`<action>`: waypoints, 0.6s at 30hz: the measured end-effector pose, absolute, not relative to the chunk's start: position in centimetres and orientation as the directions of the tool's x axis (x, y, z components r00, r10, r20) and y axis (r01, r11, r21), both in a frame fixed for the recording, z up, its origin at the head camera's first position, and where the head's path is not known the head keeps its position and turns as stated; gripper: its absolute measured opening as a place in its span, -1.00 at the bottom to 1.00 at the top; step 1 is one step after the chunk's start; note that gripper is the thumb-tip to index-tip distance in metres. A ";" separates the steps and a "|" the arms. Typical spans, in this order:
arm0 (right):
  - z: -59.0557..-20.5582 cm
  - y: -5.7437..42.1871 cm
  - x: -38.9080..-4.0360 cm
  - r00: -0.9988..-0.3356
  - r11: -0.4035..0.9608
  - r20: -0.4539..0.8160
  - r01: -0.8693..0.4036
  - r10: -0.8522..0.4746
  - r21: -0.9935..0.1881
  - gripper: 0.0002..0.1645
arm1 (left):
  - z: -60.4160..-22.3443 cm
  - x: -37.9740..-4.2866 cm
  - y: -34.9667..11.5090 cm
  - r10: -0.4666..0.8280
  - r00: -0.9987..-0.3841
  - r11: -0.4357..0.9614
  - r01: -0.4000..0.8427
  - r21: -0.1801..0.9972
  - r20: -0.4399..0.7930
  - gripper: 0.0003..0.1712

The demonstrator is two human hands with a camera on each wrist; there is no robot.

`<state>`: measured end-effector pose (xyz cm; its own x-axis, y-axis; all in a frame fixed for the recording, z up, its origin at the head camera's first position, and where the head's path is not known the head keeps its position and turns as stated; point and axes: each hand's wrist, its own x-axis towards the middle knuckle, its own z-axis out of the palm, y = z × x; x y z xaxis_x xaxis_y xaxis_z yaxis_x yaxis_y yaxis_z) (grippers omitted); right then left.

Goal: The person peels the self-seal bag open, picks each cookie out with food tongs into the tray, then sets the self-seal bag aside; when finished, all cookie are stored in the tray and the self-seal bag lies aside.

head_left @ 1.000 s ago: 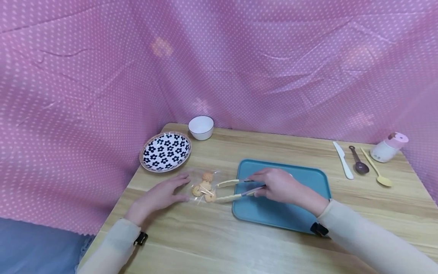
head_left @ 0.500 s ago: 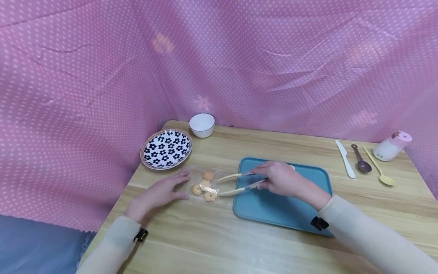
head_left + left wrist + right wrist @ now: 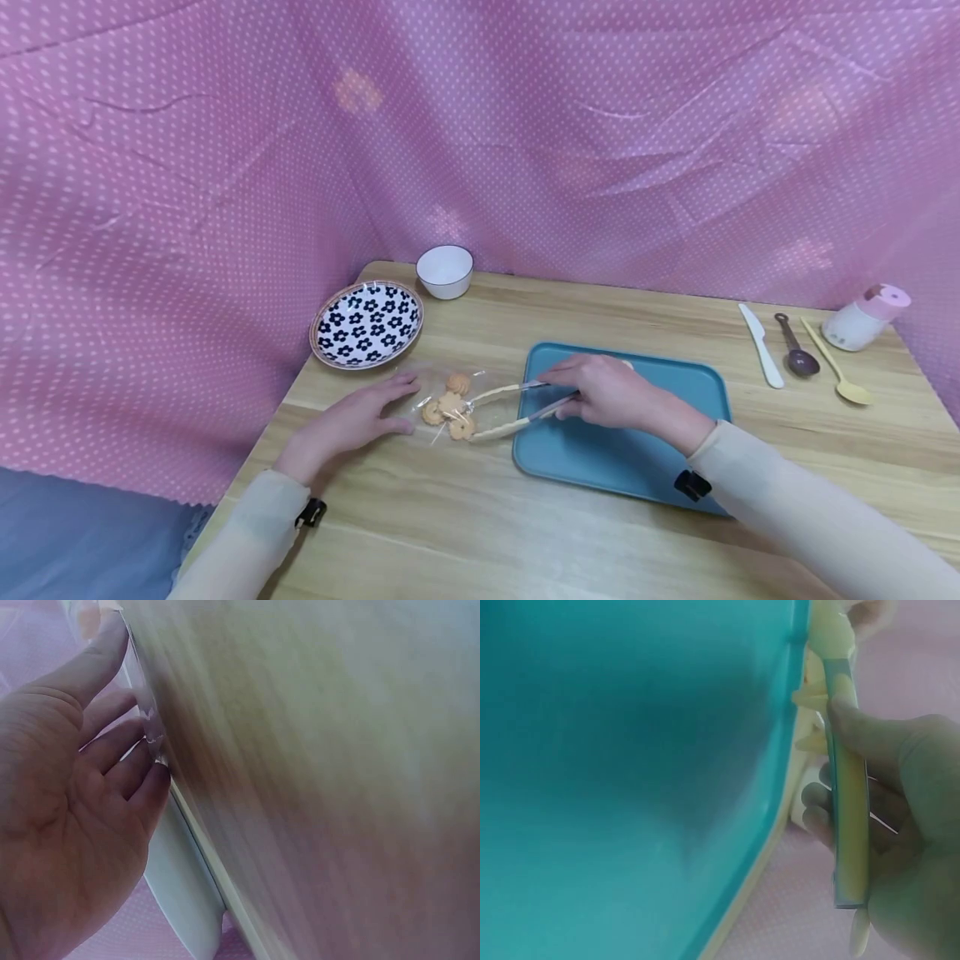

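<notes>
A clear plastic bag with several round cookies in it lies flat on the table, left of the blue tray. My left hand rests at the bag's left end, thumb and fingers spread loosely. In the left wrist view its fingertips are right at the bag's edge. My right hand holds a pair of tongs with pale yellow tips over the tray's left side. The parted tips reach to the right side of the cookies. In the right wrist view, thumb and fingers wrap the tongs' handle.
The blue tray lies under my right hand. A flower-patterned plate and a white bowl stand at the back left. Right of the tray lie a white knife, a brown measuring spoon, a yellow spoon and a pink-topped bottle.
The tongs' tips drew back slightly to the right, then came left again to the cookies. My left hand has stayed at the bag's end. The head view has shifted a little.
</notes>
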<state>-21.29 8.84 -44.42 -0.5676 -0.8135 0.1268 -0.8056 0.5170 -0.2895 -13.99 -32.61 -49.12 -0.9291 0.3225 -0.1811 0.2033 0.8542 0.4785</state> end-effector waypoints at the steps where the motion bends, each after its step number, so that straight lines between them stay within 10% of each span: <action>1: -44.5 8.8 -21.3 -0.565 0.515 0.128 -0.808 -0.815 -0.287 -0.40 | -49.1 -14.0 -32.6 0.325 -0.928 0.853 0.205 0.480 -0.181 -0.12; 18: -44.9 8.8 -21.7 -0.542 0.486 0.165 -0.826 -0.824 -0.285 -0.41 | -48.8 -14.2 -32.5 0.338 -0.936 0.874 0.272 0.403 -0.099 -0.44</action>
